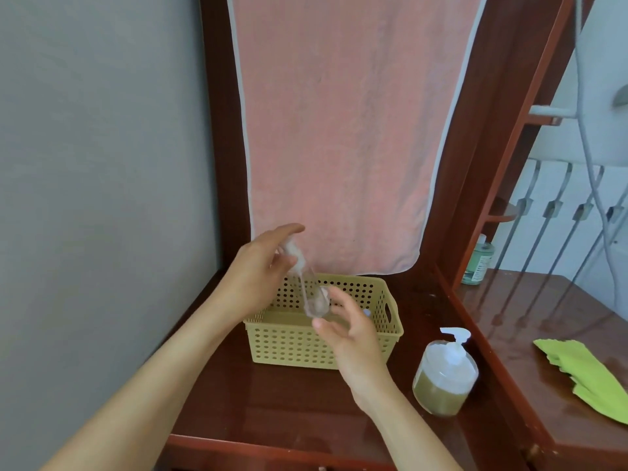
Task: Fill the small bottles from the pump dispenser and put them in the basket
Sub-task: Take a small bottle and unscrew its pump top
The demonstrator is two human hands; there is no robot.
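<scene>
A small clear bottle (307, 290) with a white cap hangs tilted over the yellow perforated basket (390, 321). My left hand (261, 266) grips it by the cap end. My right hand (350, 331) is just below and to the right of the bottle's base, with relaxed fingers and the thumb under the base; I cannot tell if it touches. The bottle looks empty. The pump dispenser (445, 375), clear with a white pump and olive-green liquid in its lower half, stands on the wooden table (289, 402) to the right of the basket.
A pink towel (339, 130) hangs behind the basket. A grey wall (102, 164) closes the left side. A second wooden surface to the right carries a green cloth (584, 372), and a green bottle (479, 263) stands behind it. Something small and bluish (367, 312) shows inside the basket.
</scene>
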